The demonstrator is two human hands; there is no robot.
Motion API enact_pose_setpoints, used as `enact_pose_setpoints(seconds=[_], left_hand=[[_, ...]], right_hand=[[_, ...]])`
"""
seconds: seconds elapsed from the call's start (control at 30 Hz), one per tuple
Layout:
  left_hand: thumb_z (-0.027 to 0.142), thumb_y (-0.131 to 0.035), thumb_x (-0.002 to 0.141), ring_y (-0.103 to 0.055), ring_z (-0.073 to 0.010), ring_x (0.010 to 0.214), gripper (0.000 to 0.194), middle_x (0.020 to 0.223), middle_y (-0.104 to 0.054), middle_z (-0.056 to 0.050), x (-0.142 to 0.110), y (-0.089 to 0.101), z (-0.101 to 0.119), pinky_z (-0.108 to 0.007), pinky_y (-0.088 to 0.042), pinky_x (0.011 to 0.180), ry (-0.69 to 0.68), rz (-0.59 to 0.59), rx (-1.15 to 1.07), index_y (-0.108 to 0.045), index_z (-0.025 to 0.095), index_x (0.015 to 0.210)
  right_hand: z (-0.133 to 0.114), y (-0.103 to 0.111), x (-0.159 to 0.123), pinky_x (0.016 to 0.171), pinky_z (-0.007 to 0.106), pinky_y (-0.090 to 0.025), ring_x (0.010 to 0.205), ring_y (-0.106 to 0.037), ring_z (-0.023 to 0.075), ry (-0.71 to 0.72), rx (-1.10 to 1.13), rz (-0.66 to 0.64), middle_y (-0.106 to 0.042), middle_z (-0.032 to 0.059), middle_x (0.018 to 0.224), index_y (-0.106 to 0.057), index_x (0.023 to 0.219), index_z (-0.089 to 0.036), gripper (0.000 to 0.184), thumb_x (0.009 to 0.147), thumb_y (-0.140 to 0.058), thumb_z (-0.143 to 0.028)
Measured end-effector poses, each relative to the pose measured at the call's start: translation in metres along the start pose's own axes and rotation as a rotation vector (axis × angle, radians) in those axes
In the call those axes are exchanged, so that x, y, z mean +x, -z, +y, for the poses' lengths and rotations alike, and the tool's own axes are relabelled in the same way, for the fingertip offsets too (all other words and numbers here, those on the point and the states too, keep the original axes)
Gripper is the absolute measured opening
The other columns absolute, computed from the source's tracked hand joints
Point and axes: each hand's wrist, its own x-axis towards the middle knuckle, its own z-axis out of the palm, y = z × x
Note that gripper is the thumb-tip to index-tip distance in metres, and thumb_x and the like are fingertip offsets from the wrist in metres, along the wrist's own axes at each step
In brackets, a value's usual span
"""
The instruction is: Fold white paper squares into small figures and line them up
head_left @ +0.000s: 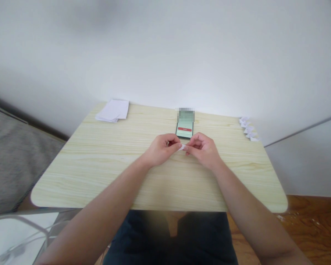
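Between my two hands is a small piece of white folded paper (pixel 182 147), mostly covered by the fingertips. My left hand (pixel 164 148) pinches its left end between thumb and fingers. On the other side, my right hand (pixel 202 147) grips the right end in the same kind of pinch. Both hands are held close together over the middle of the table, just in front of a phone (pixel 185 127). The paper's exact folded shape is too small to make out.
A stack of white paper sheets (pixel 114 110) lies at the table's back left. Several small folded white paper pieces (pixel 248 129) form a row along the back right edge. The pale wooden table (pixel 93 165) meets a white wall (pixel 165 55) behind. Grey fabric (pixel 19 158) stands at left.
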Motion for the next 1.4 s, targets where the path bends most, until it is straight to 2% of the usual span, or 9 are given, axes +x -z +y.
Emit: enact_pose_setpoints(seconds=[0.13, 0.27, 0.4, 0.53, 0.63, 0.73, 0.87, 1.17, 1.4], left_hand=[[0.034, -0.065, 0.087, -0.043, -0.0118, 0.062, 0.022, 0.067, -0.054, 0.001, -0.001, 0.0, 0.002, -0.027, -0.03, 0.057, 0.036, -0.009, -0.047, -0.067, 0.016, 0.075], [0.031, -0.064, 0.086, -0.043, -0.0117, 0.062, 0.02, 0.066, -0.054, 0.001, -0.001, 0.001, 0.004, -0.027, -0.031, 0.057, 0.025, -0.014, -0.073, -0.067, 0.016, 0.073], [0.03, -0.063, 0.086, -0.042, -0.0111, 0.06, 0.02, 0.065, -0.053, 0.002, -0.001, 0.003, 0.004, -0.026, -0.03, 0.056, 0.023, -0.077, -0.084, -0.067, 0.016, 0.072], [0.034, -0.062, 0.089, -0.037, -0.0101, 0.056, 0.025, 0.06, -0.045, 0.004, -0.002, 0.003, 0.004, -0.026, -0.025, 0.054, 0.028, -0.144, -0.088, -0.062, 0.017, 0.07], [0.037, -0.063, 0.09, -0.044, -0.0121, 0.062, 0.025, 0.066, -0.054, 0.001, -0.002, 0.001, 0.005, -0.027, -0.031, 0.058, -0.007, -0.089, -0.09, -0.066, 0.017, 0.074], [0.038, -0.063, 0.091, -0.051, -0.0147, 0.07, 0.025, 0.075, -0.062, -0.001, 0.0, 0.001, 0.003, -0.029, -0.036, 0.065, -0.029, -0.029, -0.102, -0.07, 0.017, 0.08], [0.036, -0.065, 0.091, -0.048, -0.0138, 0.069, 0.023, 0.071, -0.056, 0.001, 0.002, 0.003, 0.0, -0.029, -0.036, 0.067, -0.038, 0.039, -0.153, -0.068, 0.017, 0.079], [0.033, -0.067, 0.09, -0.046, -0.0125, 0.071, 0.022, 0.071, -0.054, 0.002, 0.003, 0.001, 0.001, -0.028, -0.035, 0.069, -0.044, -0.008, -0.269, -0.066, 0.015, 0.078], [0.036, -0.068, 0.09, -0.047, -0.0133, 0.07, 0.022, 0.072, -0.056, 0.001, 0.003, 0.0, 0.0, -0.028, -0.036, 0.068, -0.056, 0.02, -0.259, -0.07, 0.015, 0.083]], right_hand=[[0.002, 0.003, 0.002, 0.063, 0.03, -0.056, 0.065, -0.071, 0.0175, 0.011, 0.042, 0.028, -0.075, 0.0009, 0.077, -0.06, 0.088, -0.023, 0.037, 0.073, -0.088, -0.04], [0.0, 0.004, 0.004, 0.067, 0.033, -0.057, 0.064, -0.071, 0.0178, 0.004, 0.092, 0.018, -0.074, -0.0011, 0.071, -0.06, 0.089, -0.023, 0.035, 0.075, -0.087, -0.039], [-0.003, 0.003, 0.003, 0.066, 0.032, -0.057, 0.062, -0.07, 0.0167, 0.008, 0.117, 0.026, -0.074, -0.0013, 0.071, -0.059, 0.087, -0.023, 0.034, 0.075, -0.087, -0.037], [-0.002, 0.002, 0.004, 0.076, 0.035, -0.061, 0.072, -0.073, 0.018, 0.006, 0.208, 0.005, -0.077, -0.0006, 0.079, -0.062, 0.094, -0.024, 0.031, 0.077, -0.086, -0.035], [-0.003, 0.001, 0.004, 0.079, 0.035, -0.062, 0.077, -0.074, 0.0182, -0.026, 0.188, -0.018, -0.077, 0.0011, 0.081, -0.069, 0.098, -0.022, 0.027, 0.081, -0.083, -0.038], [-0.004, 0.0, 0.002, 0.073, 0.031, -0.06, 0.072, -0.072, 0.0163, -0.075, 0.09, -0.101, -0.077, 0.0033, 0.079, -0.075, 0.091, -0.019, 0.024, 0.083, -0.08, -0.041], [-0.005, 0.0, 0.0, 0.068, 0.029, -0.059, 0.067, -0.072, 0.0158, -0.105, 0.007, -0.144, -0.076, 0.0036, 0.074, -0.074, 0.084, -0.018, 0.025, 0.085, -0.078, -0.042], [-0.008, 0.001, -0.002, 0.07, 0.028, -0.059, 0.069, -0.073, 0.0153, -0.044, 0.008, -0.158, -0.077, 0.0031, 0.076, -0.074, 0.083, -0.018, 0.019, 0.085, -0.079, -0.037], [-0.013, -0.001, -0.003, 0.068, 0.028, -0.06, 0.068, -0.072, 0.0152, -0.024, 0.028, -0.145, -0.076, 0.0027, 0.075, -0.076, 0.083, -0.018, 0.017, 0.085, -0.079, -0.035]])
